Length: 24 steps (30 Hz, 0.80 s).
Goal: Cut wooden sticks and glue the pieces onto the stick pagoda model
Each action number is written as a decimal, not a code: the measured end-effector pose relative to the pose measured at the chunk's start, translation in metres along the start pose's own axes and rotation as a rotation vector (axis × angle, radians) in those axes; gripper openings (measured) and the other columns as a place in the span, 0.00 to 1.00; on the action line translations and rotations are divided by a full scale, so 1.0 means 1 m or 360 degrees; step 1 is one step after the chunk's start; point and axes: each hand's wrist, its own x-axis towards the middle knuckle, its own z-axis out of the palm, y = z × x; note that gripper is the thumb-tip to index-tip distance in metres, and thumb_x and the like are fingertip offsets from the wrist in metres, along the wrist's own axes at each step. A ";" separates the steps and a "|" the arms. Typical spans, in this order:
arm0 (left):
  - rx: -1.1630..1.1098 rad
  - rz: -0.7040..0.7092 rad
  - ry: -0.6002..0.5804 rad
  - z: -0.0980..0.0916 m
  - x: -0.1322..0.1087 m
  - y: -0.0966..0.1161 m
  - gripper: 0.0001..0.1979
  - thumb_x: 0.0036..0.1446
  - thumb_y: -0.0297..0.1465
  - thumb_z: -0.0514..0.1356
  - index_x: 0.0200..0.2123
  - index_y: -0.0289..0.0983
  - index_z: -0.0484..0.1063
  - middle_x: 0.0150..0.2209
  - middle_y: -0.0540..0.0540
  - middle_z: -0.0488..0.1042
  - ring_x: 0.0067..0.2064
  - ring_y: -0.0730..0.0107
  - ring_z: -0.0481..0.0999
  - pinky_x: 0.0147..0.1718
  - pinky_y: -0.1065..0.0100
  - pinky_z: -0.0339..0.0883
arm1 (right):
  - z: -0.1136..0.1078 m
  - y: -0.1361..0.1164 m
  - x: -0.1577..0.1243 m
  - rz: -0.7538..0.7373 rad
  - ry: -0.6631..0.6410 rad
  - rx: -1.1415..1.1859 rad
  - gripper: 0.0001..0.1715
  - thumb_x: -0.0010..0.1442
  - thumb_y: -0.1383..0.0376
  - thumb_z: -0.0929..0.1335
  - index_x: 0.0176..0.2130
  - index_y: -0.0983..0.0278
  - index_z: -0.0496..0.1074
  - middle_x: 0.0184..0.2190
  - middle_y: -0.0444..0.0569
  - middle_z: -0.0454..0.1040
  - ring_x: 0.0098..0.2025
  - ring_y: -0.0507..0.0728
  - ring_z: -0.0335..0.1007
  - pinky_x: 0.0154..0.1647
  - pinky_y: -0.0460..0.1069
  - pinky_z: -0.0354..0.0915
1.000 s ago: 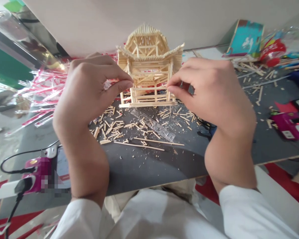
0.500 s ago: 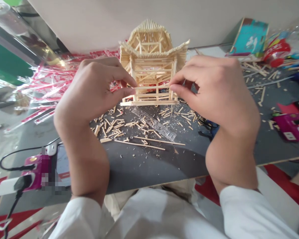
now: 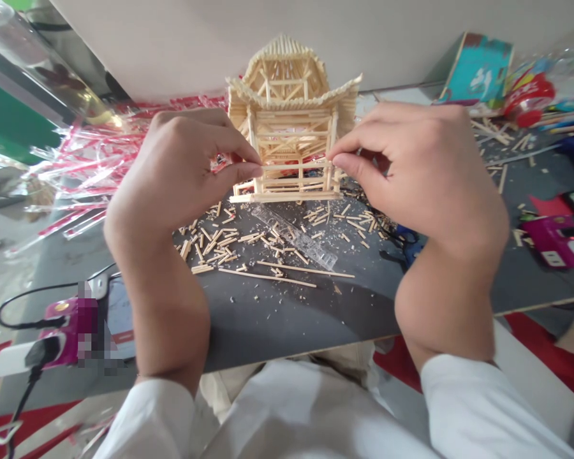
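Observation:
A small pavilion model (image 3: 291, 118) built of thin wooden sticks stands upright on the table, with a ribbed, upswept roof. Across its lower front runs a thin wooden stick (image 3: 291, 166), roughly level. My left hand (image 3: 191, 169) pinches this stick's left end between thumb and forefinger, beside the left front post. At the other end, my right hand (image 3: 406, 166) is closed in a pinch by the right front post. Its fingertips cover the joint there, so the exact contact is partly hidden.
Cut stick pieces (image 3: 215, 245) and two longer sticks litter the dark table (image 3: 296, 325) before the model. A clear ruler (image 3: 299, 239) lies among them. Red-and-clear plastic wrappers (image 3: 95, 166) heap at left. Purple power strips (image 3: 69, 331) with cables sit leftward and rightward. A teal box (image 3: 478, 67) leans behind.
My right hand has shifted slightly up and to the right along the stick's end. My left hand stays almost in place. The pavilion model looks the same.

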 end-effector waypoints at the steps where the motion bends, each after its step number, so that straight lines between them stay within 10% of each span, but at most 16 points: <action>1: 0.0001 0.0005 0.0003 0.000 0.000 0.000 0.09 0.63 0.43 0.66 0.38 0.48 0.85 0.37 0.49 0.84 0.41 0.54 0.79 0.47 0.49 0.73 | 0.000 0.000 0.000 -0.0013 0.0004 0.0015 0.14 0.71 0.56 0.66 0.37 0.52 0.80 0.40 0.50 0.81 0.46 0.67 0.77 0.51 0.62 0.71; 24: 0.0089 0.0038 -0.0051 -0.002 -0.001 0.004 0.05 0.66 0.37 0.66 0.40 0.48 0.85 0.38 0.50 0.84 0.44 0.55 0.83 0.49 0.53 0.74 | 0.007 0.001 0.000 -0.0284 0.0109 0.0010 0.08 0.68 0.69 0.71 0.36 0.59 0.79 0.37 0.52 0.80 0.38 0.62 0.75 0.42 0.57 0.67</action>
